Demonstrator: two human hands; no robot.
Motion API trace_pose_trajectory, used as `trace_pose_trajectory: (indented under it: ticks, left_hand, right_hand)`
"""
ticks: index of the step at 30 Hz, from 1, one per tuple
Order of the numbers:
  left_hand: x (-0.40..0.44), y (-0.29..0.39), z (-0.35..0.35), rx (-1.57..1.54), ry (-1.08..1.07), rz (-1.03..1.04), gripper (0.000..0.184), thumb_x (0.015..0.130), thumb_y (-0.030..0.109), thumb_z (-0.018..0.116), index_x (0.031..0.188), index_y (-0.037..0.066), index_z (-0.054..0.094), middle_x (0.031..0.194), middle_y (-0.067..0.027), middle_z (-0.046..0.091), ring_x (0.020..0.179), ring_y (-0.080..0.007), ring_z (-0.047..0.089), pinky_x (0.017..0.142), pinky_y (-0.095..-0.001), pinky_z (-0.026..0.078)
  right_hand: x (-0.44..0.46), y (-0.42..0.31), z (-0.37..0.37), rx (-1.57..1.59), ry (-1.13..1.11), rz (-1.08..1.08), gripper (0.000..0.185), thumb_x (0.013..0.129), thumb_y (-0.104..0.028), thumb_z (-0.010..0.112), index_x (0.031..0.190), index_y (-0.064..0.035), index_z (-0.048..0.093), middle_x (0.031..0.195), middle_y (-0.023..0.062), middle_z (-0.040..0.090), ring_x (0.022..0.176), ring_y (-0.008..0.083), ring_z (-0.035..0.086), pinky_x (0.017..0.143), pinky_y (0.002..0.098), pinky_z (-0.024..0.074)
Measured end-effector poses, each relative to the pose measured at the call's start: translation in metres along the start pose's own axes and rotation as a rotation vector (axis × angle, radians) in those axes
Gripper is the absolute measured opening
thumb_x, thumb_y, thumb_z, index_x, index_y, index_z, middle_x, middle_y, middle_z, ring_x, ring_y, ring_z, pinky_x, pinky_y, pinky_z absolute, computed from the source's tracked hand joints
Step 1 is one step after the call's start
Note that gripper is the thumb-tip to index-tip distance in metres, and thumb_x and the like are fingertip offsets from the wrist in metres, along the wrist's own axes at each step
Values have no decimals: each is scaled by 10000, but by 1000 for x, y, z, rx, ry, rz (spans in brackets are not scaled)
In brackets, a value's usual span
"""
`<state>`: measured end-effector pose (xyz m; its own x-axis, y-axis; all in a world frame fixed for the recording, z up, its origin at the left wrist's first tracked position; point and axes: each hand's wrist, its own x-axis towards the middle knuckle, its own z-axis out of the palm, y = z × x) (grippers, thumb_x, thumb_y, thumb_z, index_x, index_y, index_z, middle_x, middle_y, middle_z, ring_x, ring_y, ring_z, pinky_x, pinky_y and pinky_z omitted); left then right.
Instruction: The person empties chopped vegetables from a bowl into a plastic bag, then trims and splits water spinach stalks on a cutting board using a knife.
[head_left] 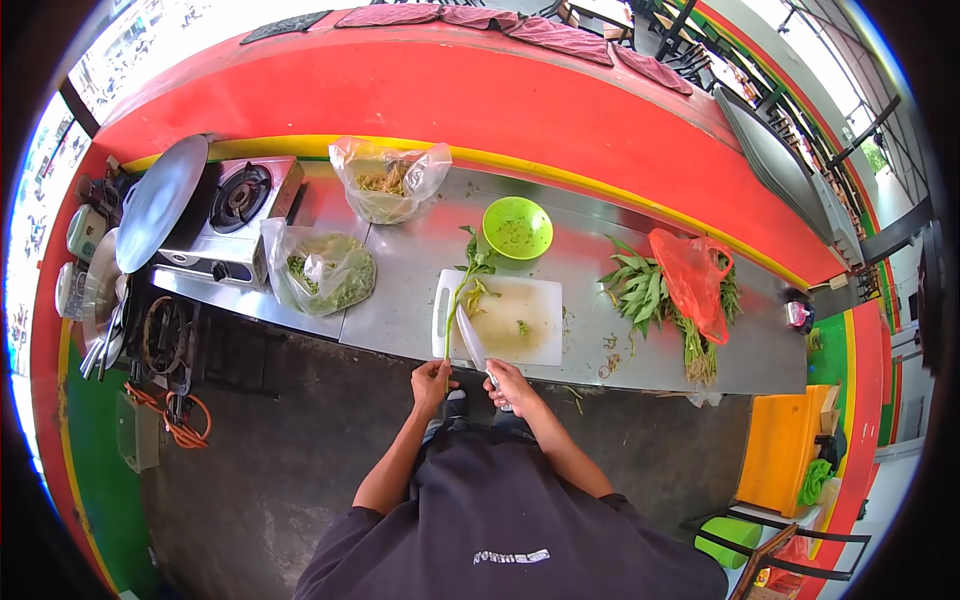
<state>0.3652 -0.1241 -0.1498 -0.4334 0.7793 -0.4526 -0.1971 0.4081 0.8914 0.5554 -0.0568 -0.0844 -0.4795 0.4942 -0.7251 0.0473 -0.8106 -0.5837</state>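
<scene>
My left hand [432, 384] is closed round the lower end of a long green stem of leafy greens [457, 305]. The stem points away from me over the left part of a white cutting board [540, 345], its leaves at the far end. In my right hand [511, 386] is a kitchen knife [469, 337], gripped by the handle. Its blade slants up and left, close beside the stem; whether the two touch I cannot tell. A few leaf scraps lie on the board. Behind it stands a lime-green bowl [518, 228] with small green bits inside.
On the steel counter [400, 300], a bundle of greens [640, 290] lies at the right, partly under a red plastic bag [690, 275]. Two clear bags [390, 185] of vegetable pieces stand at the left, near a gas stove [225, 215]. A red wall [450, 90] runs behind.
</scene>
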Motion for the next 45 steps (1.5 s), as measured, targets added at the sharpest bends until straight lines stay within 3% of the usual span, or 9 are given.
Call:
trace_pose_trajectory:
  ticks: [4,8,13,23,29,45]
  left_hand:
    - [1,0,-2,-1,7,-2,294,965,206,684,1044,-76,711,838,-78,711,630,-174,725,513,-267,521]
    - [-4,9,-2,-25,-4,6,292,965,203,684,1055,-74,711,841,-84,711,627,-172,722,519,-268,513]
    - [-7,12,-5,-21,34,161,305,971,198,677,1097,-79,704,857,-99,709,663,-165,721,594,-261,530]
    - [8,20,-2,21,46,171,332,962,233,692,1104,-67,704,866,-102,711,683,-173,725,601,-279,524]
    - [13,24,7,161,149,101,300,938,218,718,1042,-63,735,813,-108,729,632,-179,735,590,-279,547]
    - [19,19,8,242,160,186,307,892,235,758,990,-56,754,756,-112,740,558,-156,703,565,-291,538]
  right_hand:
    - [8,4,-6,-102,74,21,334,1051,-404,527,1254,-140,548,717,33,535,457,57,375,387,224,304]
    - [7,4,-3,-318,185,-45,316,1061,-386,508,1245,-135,565,705,32,535,461,56,363,387,229,304]
    - [7,6,-3,-363,219,-85,375,1057,-391,510,1328,-136,558,687,36,541,462,67,372,394,236,323]
    - [1,1,-7,-207,97,-25,292,1064,-384,505,1221,-143,551,725,28,526,475,55,361,392,218,291]
    - [-18,10,-6,61,-20,21,253,1052,-407,531,1158,-178,537,726,22,525,471,46,367,392,204,280]
    - [-25,17,-6,-38,-30,24,278,1066,-393,504,1217,-163,540,720,2,512,474,39,358,400,209,283]
